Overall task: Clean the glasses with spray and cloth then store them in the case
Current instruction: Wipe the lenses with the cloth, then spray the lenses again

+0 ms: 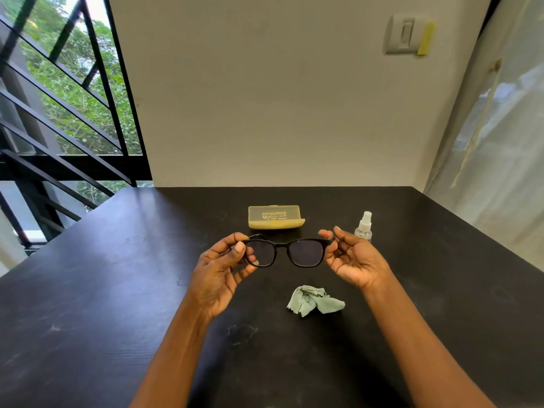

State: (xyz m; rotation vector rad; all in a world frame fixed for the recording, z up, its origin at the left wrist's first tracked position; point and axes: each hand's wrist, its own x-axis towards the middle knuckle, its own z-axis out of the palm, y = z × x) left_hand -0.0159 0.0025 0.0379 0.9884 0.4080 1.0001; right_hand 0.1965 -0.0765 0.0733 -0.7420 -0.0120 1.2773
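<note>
We're indoors, and it reads as a home or small office room: a dark wooden table (117, 290) sits against a plain pale wall (279, 98) carrying a light switch (404, 33). Far left, a black-barred window (67, 92) shows green trees, and far right hangs a pale curtain (500, 128).

Head view looks forward and down, close over the black table (117, 290).
</note>
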